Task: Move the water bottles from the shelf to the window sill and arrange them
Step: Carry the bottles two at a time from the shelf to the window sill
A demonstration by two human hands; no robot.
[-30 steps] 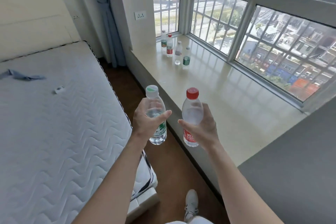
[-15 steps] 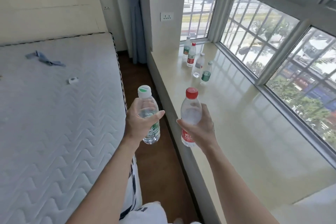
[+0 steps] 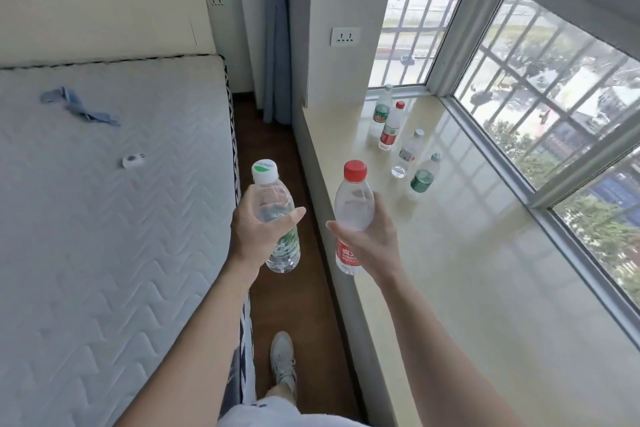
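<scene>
Grips upright green-label bottle (image 3: 274, 199) in left hand (image 3: 258, 236), red-cap bottle (image 3: 353, 206) in right hand (image 3: 375, 246) — bottle row (image 3: 398, 140) on window sill (image 3: 467, 270) ahead-right, nearer right hand

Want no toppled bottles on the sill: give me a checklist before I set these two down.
1. Left hand grips green-label bottle round the body: ok.
2. Right hand grips red-capped bottle: ok.
3. Both held bottles capped: ok.
4. Four bottles standing upright on the window sill: ok.
5. Bare sill beside them for two more: ok.
6. Row within reach from here: probably not ok; it stands well ahead of both hands.
</scene>
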